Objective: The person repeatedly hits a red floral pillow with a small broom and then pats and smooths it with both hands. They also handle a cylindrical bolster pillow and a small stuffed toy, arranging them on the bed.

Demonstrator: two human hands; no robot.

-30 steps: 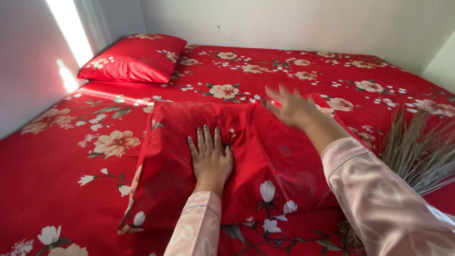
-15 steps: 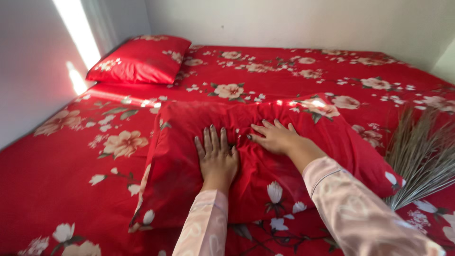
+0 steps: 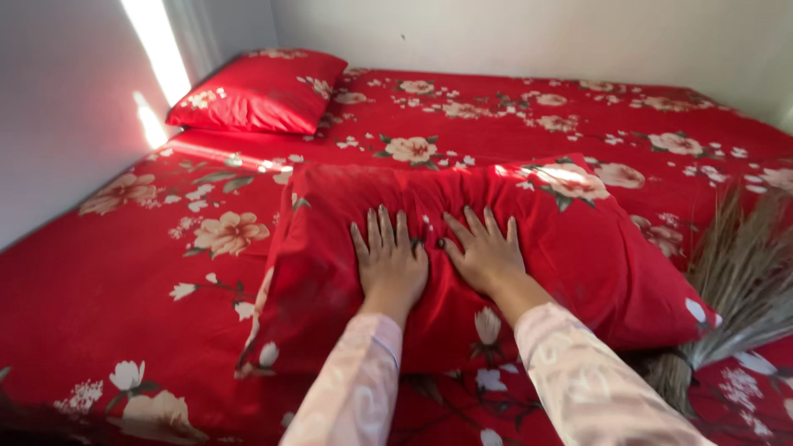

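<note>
While both my palms press flat, my left hand (image 3: 391,263) and my right hand (image 3: 487,254) rest side by side on the red floral pillow (image 3: 578,248), fingers spread and extended, nothing clasped in either. My thumbs nearly meet over a small pucker of cloth between the two hands. Under my palms the pillow lies on the bed sheet (image 3: 107,281), which carries the same red ground and pale blossoms; the pillow's long side runs crosswise to my forearms, and its far edge rises just beyond my fingertips. My pink patterned sleeves (image 3: 355,388) cover both forearms up to the wrists. To the right of my right hand, past the pillow's near corner, a bundle of dry grass bristles (image 3: 735,272) fans out across the sheet, its bound end just beside that corner; whether it touches the pillow I cannot tell. Well beyond my left hand, toward the far left corner, a second red floral pillow (image 3: 260,91) sits against the grey wall (image 3: 58,124), where a strip of sunlight falls. Beyond my fingertips the sheet stretches to the pale far wall (image 3: 537,37).
</note>
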